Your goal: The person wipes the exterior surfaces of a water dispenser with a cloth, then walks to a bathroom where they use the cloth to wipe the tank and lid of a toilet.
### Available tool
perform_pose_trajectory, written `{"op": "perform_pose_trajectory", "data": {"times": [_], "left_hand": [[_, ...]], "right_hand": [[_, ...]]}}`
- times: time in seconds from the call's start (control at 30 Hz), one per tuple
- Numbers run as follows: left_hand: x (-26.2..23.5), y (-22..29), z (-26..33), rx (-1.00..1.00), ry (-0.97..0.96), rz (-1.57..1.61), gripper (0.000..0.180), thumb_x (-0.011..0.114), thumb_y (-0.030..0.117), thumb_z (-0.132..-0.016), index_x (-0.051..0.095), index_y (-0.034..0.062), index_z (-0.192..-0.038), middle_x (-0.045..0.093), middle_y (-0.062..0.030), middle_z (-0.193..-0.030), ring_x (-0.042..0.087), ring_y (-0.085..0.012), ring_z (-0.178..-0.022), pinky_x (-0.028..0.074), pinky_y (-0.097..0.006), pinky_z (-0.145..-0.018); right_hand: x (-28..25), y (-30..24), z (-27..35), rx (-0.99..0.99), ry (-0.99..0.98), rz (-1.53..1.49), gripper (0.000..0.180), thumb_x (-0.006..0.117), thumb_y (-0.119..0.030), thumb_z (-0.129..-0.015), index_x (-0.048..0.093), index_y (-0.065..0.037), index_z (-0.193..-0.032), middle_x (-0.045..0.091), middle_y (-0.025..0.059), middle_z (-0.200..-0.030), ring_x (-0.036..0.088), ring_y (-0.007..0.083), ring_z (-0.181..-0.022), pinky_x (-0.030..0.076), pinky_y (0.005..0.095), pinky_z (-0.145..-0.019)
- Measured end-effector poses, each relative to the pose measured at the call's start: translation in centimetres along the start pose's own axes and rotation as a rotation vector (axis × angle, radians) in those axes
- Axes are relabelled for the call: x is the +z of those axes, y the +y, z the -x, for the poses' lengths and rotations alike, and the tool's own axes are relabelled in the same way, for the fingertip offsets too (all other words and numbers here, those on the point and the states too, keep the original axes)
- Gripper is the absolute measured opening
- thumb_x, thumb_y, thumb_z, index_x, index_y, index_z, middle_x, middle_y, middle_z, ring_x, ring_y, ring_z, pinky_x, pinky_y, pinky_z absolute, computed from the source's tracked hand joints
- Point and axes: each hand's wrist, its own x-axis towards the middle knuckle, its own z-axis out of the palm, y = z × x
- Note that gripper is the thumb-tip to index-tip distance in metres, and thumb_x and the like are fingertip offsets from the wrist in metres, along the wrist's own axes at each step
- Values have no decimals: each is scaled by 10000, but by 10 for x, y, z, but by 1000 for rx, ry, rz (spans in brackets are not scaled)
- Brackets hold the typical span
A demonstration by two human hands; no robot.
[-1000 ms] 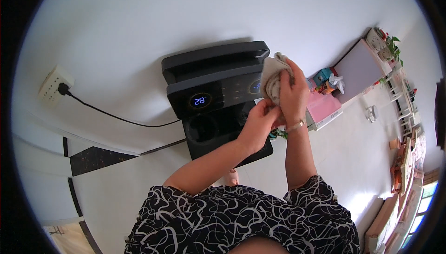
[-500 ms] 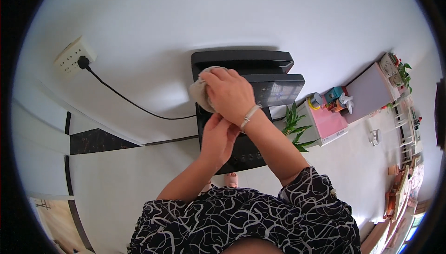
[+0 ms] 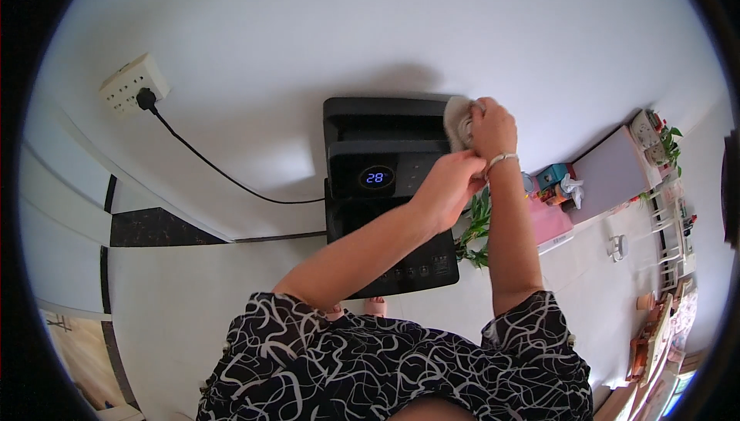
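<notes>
Grey cloth (image 3: 456,122) gripped by right hand (image 3: 492,128) | black appliance (image 3: 385,190) | left hand (image 3: 451,186) half-curled, empty

A person in a black top with white squiggly lines

The top (image 3: 385,367) is black with thin white lines that loop and curl all over it, like scribbles. Its sleeves are short and end above the elbows, so both forearms are bare. The right hand (image 3: 492,127) has a thin silver bracelet (image 3: 501,160) around the wrist, just below the hand. The left hand (image 3: 451,186) sits just below the bracelet and has nothing on its wrist. No rings can be made out.
</notes>
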Motion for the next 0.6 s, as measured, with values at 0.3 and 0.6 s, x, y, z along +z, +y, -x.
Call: {"op": "perform_pose_trajectory", "data": {"times": [0.3, 0.6], "left_hand": [[1, 16, -14, -13, 182, 213, 215, 435, 95, -802, 410, -27, -977, 479, -112, -953, 482, -209, -869, 393, -342, -812], [-34, 68, 50, 361, 211, 287, 230, 428, 63, -783, 413, -22, -997, 478, -124, -1001, 458, -235, -947, 353, -366, -876]], "right_hand": [[39, 3, -43, -242, -380, 170, 235, 478, -214, -716, 569, -47, -854, 566, 163, -849, 523, 314, -842, 426, 381, -739], [63, -132, -33, -782, -535, -109, 271, 502, -241, -717, 566, -117, -949, 537, 119, -908, 487, 273, -891, 401, 352, -774]]}}
